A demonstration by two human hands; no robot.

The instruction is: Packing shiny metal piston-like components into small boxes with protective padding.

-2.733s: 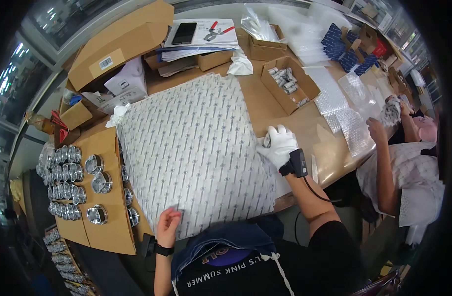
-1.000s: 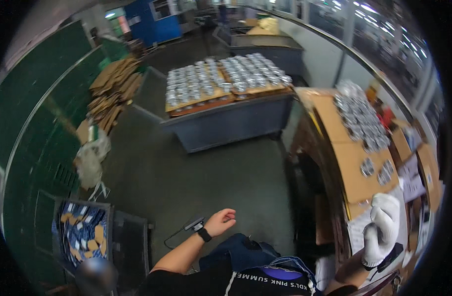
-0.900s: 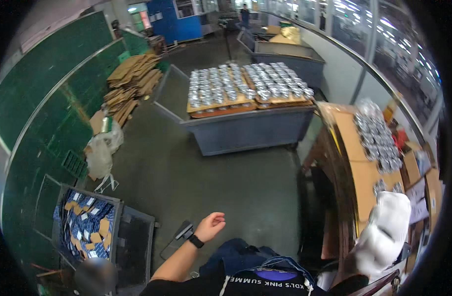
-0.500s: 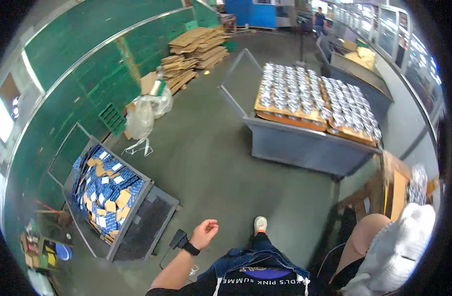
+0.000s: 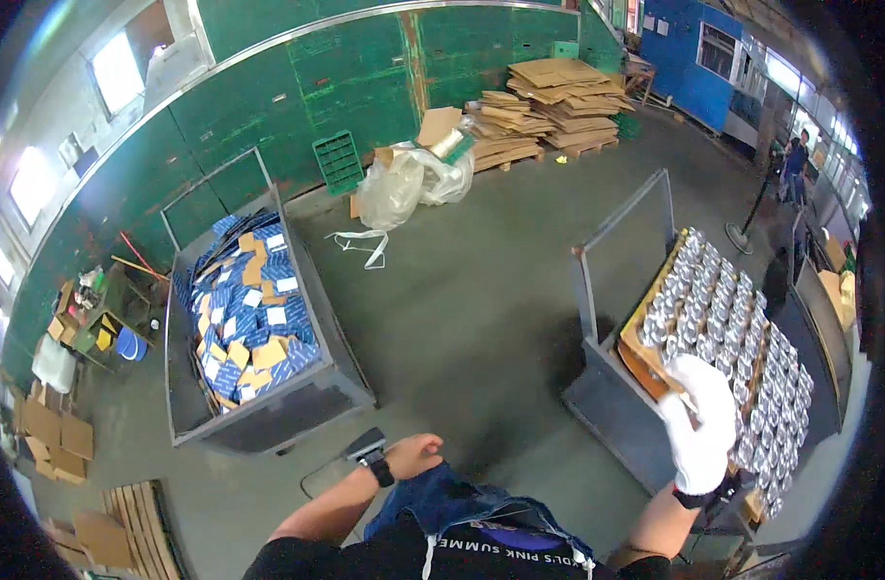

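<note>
My left hand (image 5: 415, 454) is bare and hangs low by my denim waist, its fingers curled in with nothing seen in them. A black strap with a small dark box (image 5: 367, 447) is on that wrist. My right hand (image 5: 701, 425), in a white glove, is raised at the near side of a grey metal cart (image 5: 611, 425). Its thumb and fingers are apart, and no held thing shows. Behind the glove, rows of shiny silver metal parts (image 5: 708, 290) stand on brown board atop the cart; the glove hides some. Whether it touches the cart cannot be told.
At the left stands a grey metal bin (image 5: 341, 377) full of blue and tan cardboard pieces (image 5: 259, 319). Clear plastic bags (image 5: 394, 188) and stacks of flattened cardboard (image 5: 558, 97) lie along the green wall. A standing fan (image 5: 752, 208) and a person (image 5: 796, 164) are far right.
My view has turned right, so the loaded cart and bin sit differently in it. My gloved right hand has come from the far right edge to before the cart. My left hand stays low.
</note>
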